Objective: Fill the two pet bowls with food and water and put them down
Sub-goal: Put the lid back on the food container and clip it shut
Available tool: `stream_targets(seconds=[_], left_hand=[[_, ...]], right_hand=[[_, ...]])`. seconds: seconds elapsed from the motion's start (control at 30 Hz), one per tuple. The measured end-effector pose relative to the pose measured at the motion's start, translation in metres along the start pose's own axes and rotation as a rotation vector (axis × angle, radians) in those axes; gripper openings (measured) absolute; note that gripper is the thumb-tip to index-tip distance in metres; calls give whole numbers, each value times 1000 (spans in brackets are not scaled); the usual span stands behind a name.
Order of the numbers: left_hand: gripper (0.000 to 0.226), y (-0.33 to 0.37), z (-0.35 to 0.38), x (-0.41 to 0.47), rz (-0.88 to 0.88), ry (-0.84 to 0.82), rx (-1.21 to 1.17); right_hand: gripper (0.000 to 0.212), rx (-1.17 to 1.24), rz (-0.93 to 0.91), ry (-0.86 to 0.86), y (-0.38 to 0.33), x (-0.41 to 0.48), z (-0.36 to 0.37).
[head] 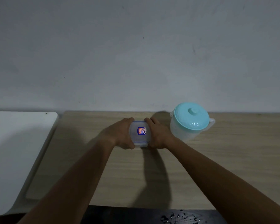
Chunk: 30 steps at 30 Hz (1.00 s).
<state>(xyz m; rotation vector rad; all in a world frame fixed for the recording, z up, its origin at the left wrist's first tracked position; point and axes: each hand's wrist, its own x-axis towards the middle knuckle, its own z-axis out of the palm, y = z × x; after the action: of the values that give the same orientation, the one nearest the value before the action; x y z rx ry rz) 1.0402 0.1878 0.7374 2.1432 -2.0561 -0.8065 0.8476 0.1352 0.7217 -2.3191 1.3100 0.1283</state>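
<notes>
You are looking at one clear food box (140, 133) with one lid and one label on top. You are seeing one jug (188, 122), wearing one pale green lid with one knob. You are using two hands: one left hand (120, 135) and one right hand (158, 135). One wooden worktop (233, 159) is carrying them, and one white surface (14, 151) is lying beside it.

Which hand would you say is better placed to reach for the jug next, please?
Right. The right hand is beside the jug; the left hand is across the container both hold.
</notes>
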Motion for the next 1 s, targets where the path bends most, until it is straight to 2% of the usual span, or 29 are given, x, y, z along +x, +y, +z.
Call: stream_targets(seconds=[0.1, 0.17, 0.23, 0.3, 0.33, 0.4, 0.47, 0.5, 0.73, 1.0], left_hand=[[121, -4, 7, 0, -8, 24, -77], [131, -7, 15, -5, -4, 64, -118], [139, -4, 26, -17, -29, 162, -280], [128, 6, 38, -35, -95, 285, -505], [113, 10, 45, -43, -111, 343, -594], [78, 13, 58, -48, -156, 433, -686], [63, 16, 63, -53, -201, 445, -727], [62, 16, 64, -53, -215, 431, -750], [54, 31, 67, -86, -219, 430, -801], [62, 50, 74, -142, -205, 528, -788]], right_hand=[[120, 37, -42, 22, 4, 4, 4], [124, 86, -55, 16, 8, 1, 6], [130, 194, -24, 45, 8, -13, 15], [133, 371, 49, 198, 8, -33, 32], [127, 475, 82, 307, 7, -44, 43], [90, 666, 141, 468, 8, -57, 62], [54, 774, 227, 484, 8, -61, 70], [48, 817, 248, 478, 10, -61, 71], [48, 885, 210, 504, 6, -97, 71], [52, 878, 198, 602, -14, -158, 71]])
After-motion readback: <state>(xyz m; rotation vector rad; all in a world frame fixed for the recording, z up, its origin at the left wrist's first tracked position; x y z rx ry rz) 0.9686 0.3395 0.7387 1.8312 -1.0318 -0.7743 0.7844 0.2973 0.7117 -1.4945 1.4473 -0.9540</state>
